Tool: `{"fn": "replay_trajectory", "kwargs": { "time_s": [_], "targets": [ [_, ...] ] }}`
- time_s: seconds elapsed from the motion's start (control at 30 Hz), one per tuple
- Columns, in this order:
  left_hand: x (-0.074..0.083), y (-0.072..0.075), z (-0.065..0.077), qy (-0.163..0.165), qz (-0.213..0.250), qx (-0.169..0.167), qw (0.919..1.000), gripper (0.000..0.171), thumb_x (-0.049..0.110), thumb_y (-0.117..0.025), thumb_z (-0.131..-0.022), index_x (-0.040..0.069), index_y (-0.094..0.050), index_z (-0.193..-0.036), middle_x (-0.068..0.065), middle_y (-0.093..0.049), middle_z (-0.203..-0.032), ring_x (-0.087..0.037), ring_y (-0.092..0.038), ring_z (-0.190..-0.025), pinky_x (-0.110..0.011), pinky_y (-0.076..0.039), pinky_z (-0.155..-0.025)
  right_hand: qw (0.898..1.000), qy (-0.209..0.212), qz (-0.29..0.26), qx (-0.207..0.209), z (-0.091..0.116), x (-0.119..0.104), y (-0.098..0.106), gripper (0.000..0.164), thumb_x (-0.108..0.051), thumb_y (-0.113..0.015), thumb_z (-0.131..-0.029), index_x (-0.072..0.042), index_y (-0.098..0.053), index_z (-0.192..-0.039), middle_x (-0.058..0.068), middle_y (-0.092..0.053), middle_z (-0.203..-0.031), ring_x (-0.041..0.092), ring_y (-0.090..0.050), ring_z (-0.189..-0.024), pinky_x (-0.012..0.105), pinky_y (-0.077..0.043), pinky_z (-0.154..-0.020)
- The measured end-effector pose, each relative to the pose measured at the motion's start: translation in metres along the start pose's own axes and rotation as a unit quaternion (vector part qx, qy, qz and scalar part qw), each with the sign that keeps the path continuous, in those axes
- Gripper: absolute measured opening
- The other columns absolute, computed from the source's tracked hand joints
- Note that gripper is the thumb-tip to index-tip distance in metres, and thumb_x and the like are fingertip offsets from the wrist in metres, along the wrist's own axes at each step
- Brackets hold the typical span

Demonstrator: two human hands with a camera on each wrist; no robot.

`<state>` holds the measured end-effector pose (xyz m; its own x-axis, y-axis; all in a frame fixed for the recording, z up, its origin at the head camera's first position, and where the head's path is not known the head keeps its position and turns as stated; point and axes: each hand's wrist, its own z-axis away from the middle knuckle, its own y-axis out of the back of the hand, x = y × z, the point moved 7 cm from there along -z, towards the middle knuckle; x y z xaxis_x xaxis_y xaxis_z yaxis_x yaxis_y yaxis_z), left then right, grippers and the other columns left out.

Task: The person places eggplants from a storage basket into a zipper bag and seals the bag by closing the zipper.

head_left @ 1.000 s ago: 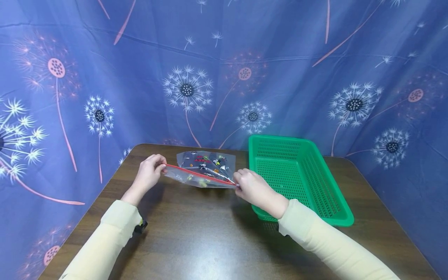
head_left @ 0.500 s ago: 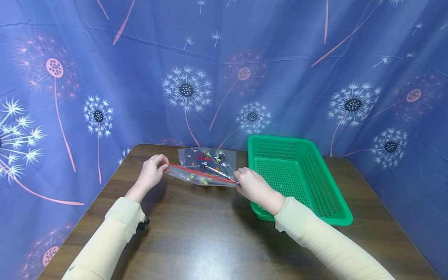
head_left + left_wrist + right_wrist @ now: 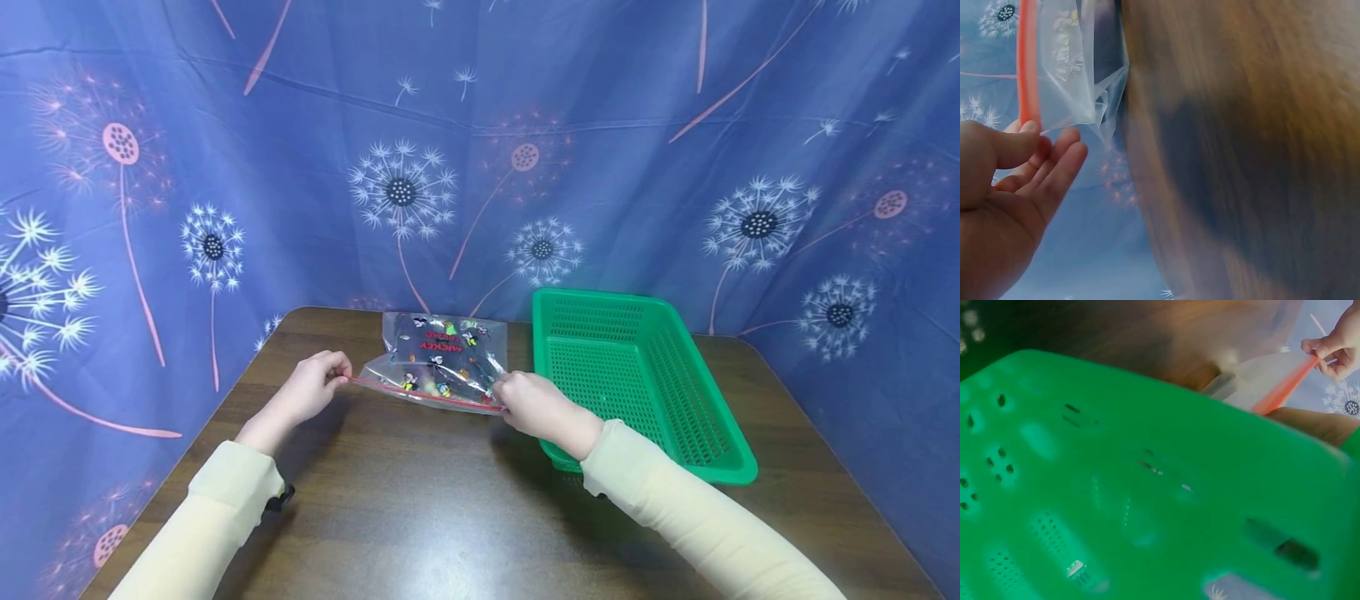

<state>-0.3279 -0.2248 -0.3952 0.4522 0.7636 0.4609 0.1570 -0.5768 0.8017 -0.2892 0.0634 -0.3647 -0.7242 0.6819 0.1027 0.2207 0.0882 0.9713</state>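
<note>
A clear zip bag (image 3: pixel 441 358) with cartoon figures and red lettering lies at the back of the table, its red zip edge facing me. My left hand (image 3: pixel 303 392) pinches the left end of the zip between thumb and forefinger. In the left wrist view, the other fingers of that left hand (image 3: pixel 1007 181) are spread out under the end of the red zip strip (image 3: pixel 1025 69). At the opposite end my right hand (image 3: pixel 538 410) holds the zip with curled fingers, partly hidden behind the basket in the right wrist view.
A green perforated basket (image 3: pixel 738 433) stands just right of my right hand and fills most of the right wrist view. The brown wooden table (image 3: pixel 420 492) extends toward me. Behind it hangs a blue cloth (image 3: pixel 637 208) with dandelion prints.
The left hand has moved left and a little toward me, drawing its end of the zip lower. More of the bag's printed face now shows. The right hand has shifted only slightly.
</note>
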Motion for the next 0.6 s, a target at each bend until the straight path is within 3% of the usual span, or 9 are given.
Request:
{"fn": "replay_trajectory", "kwargs": {
  "time_s": [0.17,0.3,0.43,0.6],
  "targets": [
    [0.003,-0.001,0.012,-0.008,-0.013,-0.033,0.9993,0.02,-0.006,-0.066,-0.079,0.011,-0.056,-0.077,0.0,-0.051,-0.075,-0.015,-0.049,-0.071,-0.031,-0.042,-0.064,0.999,-0.005,-0.007,-0.049,-0.003,-0.004,-0.006,0.013,-0.01,-0.078,-0.073,-0.007,-0.066,-0.079,0.001,-0.065,-0.073,0.013,-0.06,-0.066,0.026,-0.051,-0.06],
    [0.003,-0.006,0.02,-0.002,-0.017,-0.06,0.998,0.021,-0.006,-0.066,-0.079,0.012,-0.056,-0.076,0.002,-0.049,-0.073,-0.012,-0.046,-0.07,-0.029,-0.04,-0.062,0.998,0.002,-0.017,-0.062,-0.002,-0.007,-0.008,0.014,-0.012,-0.078,-0.074,-0.009,-0.065,-0.076,-0.001,-0.063,-0.07,0.011,-0.058,-0.064,0.025,-0.05,-0.058],
    [0.005,-0.009,0.028,-0.009,-0.015,-0.084,0.9963,0.022,-0.006,-0.067,-0.077,0.013,-0.056,-0.073,0.004,-0.051,-0.071,-0.01,-0.047,-0.068,-0.028,-0.04,-0.061,0.999,0.011,-0.03,-0.038,0.001,-0.008,-0.003,0.015,-0.014,-0.078,-0.075,-0.01,-0.063,-0.074,-0.003,-0.06,-0.07,0.01,-0.055,-0.064,0.023,-0.048,-0.057],
    [0.006,-0.012,0.032,-0.02,-0.027,-0.108,0.9936,0.024,-0.007,-0.068,-0.073,0.013,-0.057,-0.072,0.004,-0.054,-0.071,-0.009,-0.049,-0.069,-0.03,-0.042,-0.063,0.999,0.001,-0.036,0.023,0.006,-0.004,0.014,0.013,-0.01,-0.076,-0.075,-0.011,-0.063,-0.074,-0.003,-0.061,-0.071,0.009,-0.055,-0.064,0.022,-0.048,-0.057]
  ]
}}
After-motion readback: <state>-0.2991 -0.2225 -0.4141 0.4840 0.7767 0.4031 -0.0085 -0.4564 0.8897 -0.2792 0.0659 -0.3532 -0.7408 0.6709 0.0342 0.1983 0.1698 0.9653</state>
